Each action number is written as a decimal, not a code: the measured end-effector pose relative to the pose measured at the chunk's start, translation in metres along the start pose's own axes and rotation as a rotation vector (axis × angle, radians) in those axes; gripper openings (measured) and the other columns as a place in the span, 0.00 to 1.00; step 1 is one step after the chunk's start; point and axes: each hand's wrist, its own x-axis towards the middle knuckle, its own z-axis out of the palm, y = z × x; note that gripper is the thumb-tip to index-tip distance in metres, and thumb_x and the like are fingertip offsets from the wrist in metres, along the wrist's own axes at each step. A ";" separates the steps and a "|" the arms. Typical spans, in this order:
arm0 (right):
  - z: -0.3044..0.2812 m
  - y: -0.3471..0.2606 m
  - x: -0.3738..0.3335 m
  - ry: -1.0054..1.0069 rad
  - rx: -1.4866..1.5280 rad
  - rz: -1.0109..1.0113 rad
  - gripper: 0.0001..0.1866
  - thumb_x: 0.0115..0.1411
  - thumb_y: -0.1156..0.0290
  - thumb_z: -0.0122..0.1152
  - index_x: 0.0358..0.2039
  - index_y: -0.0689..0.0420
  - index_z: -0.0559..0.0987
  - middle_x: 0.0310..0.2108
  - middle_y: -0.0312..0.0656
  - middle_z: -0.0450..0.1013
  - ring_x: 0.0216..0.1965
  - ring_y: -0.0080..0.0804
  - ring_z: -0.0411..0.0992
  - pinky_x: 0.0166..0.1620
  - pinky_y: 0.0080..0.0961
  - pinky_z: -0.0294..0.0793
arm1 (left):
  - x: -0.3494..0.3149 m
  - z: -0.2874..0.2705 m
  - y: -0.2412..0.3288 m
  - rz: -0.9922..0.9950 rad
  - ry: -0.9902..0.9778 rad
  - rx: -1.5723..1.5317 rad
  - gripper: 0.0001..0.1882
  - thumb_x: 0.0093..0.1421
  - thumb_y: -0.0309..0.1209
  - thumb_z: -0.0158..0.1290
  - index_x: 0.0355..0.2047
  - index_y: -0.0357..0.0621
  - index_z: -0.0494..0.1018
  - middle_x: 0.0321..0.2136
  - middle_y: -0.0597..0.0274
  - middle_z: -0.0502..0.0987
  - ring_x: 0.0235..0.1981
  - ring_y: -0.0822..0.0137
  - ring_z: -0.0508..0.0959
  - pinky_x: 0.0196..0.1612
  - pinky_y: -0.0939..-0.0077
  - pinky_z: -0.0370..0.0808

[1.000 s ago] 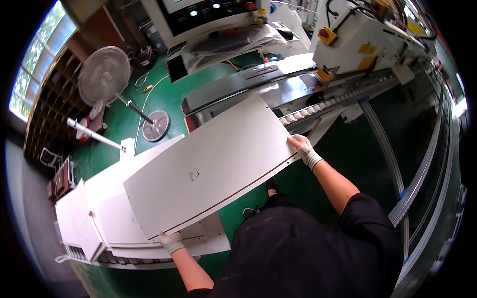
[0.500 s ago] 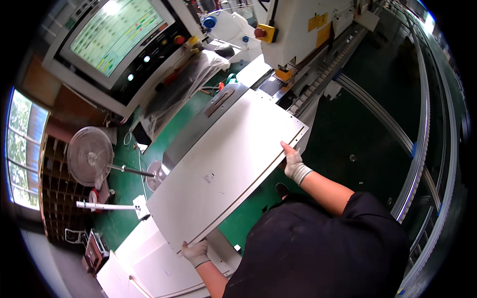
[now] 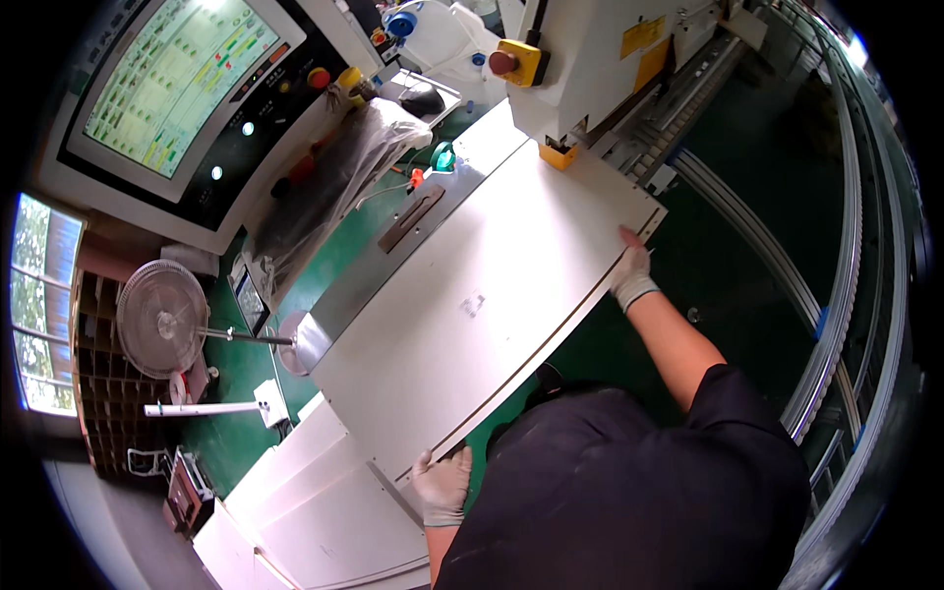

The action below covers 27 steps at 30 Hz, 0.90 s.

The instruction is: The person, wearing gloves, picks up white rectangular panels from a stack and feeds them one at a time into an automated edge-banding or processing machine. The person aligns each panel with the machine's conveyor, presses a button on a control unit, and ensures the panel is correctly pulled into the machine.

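So the person's got both gloved hands on a big white panel, set well apart: left hand [image 3: 442,485] clamped on the near-left corner, right hand [image 3: 634,275] on the near edge by the right end, thumbs up top. The panel [image 3: 492,285] lies slantwise over the machine's grey metal bed [image 3: 359,295], its far right part close to the yellow block [image 3: 558,154]. More white panels [image 3: 334,511] sit lower left. Container-wise, there's a wooden pigeonhole rack [image 3: 98,344] behind the fan [image 3: 162,320], its cubbies too dark to read, plus a whitish plastic container [image 3: 442,41], contents unclear.
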 end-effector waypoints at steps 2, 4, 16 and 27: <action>0.000 -0.026 0.026 -0.038 -0.024 -0.057 0.25 0.64 0.61 0.61 0.58 0.60 0.76 0.54 0.46 0.75 0.54 0.46 0.74 0.60 0.38 0.73 | 0.005 0.002 -0.017 -0.055 -0.076 0.208 0.26 0.68 0.40 0.51 0.61 0.38 0.67 0.61 0.41 0.71 0.64 0.43 0.70 0.66 0.46 0.69; 0.006 -0.046 0.038 -0.093 -0.104 -0.101 0.25 0.67 0.61 0.57 0.60 0.61 0.74 0.55 0.47 0.75 0.55 0.46 0.74 0.61 0.39 0.72 | 0.014 0.008 -0.037 -0.035 -0.018 0.441 0.29 0.69 0.43 0.50 0.63 0.37 0.64 0.61 0.41 0.70 0.62 0.45 0.71 0.65 0.50 0.70; 0.008 -0.004 -0.065 0.010 -0.169 0.013 0.13 0.69 0.63 0.59 0.49 0.57 0.80 0.46 0.38 0.79 0.49 0.34 0.77 0.57 0.34 0.77 | 0.038 0.126 -0.044 0.348 -0.346 1.467 0.19 0.75 0.35 0.47 0.59 0.35 0.73 0.54 0.50 0.79 0.58 0.62 0.77 0.65 0.63 0.70; 0.039 -0.020 -0.070 -0.141 -0.115 0.098 0.26 0.66 0.53 0.63 0.56 0.59 0.77 0.52 0.44 0.78 0.53 0.43 0.76 0.59 0.39 0.74 | 0.193 0.152 -0.054 1.169 -0.289 2.573 0.48 0.66 0.51 0.51 0.76 0.37 0.47 0.78 0.44 0.41 0.78 0.39 0.35 0.78 0.47 0.33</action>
